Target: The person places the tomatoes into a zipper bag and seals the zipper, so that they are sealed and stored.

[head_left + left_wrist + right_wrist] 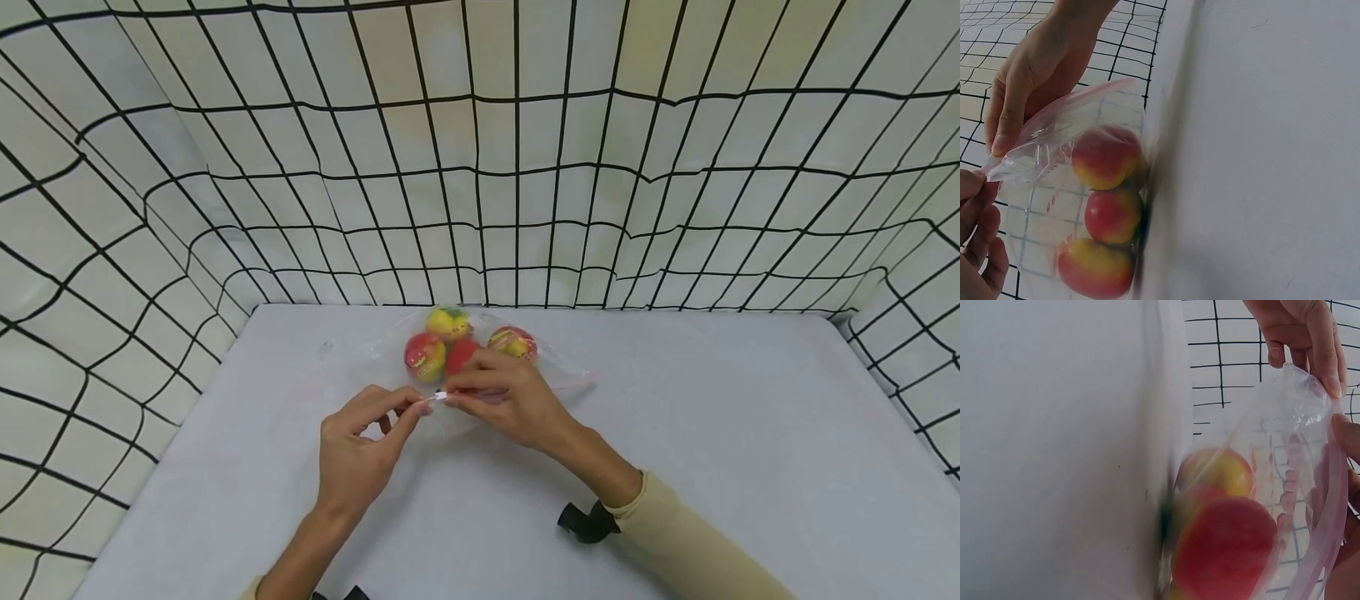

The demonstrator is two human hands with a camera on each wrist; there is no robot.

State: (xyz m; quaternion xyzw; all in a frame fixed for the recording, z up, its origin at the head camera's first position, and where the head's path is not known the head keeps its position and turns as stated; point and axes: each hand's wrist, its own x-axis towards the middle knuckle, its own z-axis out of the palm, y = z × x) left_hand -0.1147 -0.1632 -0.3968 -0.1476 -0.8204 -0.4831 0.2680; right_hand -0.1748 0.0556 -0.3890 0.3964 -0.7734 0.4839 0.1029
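Observation:
A clear plastic zip bag (558, 375) with a pink closure strip (1333, 487) lies on the white table. Several red-and-yellow round fruits (425, 357) are inside it, seen through the film in all views. My left hand (354, 458) pinches one end of the strip between thumb and index finger. Right beside it, my right hand (528, 406) pinches the same strip, a small white piece (441, 396) showing between the two hands' fingertips. In the left wrist view the bag's mouth edge slants up past the right hand, with the fruits (1108, 156) resting at the table side.
Black grid netting (517, 171) rises behind the white table (712, 433) and along both sides, with pale walls beyond. A black wrist mount (588, 523) sits at the right sleeve (675, 533).

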